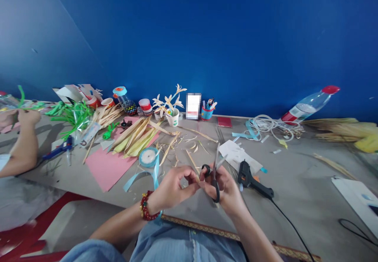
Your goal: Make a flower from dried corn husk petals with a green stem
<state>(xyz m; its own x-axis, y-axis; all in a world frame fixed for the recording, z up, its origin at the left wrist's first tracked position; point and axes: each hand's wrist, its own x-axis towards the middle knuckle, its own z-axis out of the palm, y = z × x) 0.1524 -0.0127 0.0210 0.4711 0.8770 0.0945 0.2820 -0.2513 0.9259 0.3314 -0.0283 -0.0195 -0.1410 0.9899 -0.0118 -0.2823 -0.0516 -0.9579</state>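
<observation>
Left hand point(174, 187) pinching a thin strip point(192, 161), right hand point(228, 193) gripping scissors point(217, 189), blades parted, glue gun point(256, 184) just beside, ribbon spool point(148, 157) and husks point(132, 138) beyond the left, white cup point(173, 119) with unreadable green mark, tilted bottle point(308, 105) far right.

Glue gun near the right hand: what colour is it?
The glue gun is black; the head view shows it.

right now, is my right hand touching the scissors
Touching: the head view shows your right hand gripping the scissors by their black handles.
</observation>
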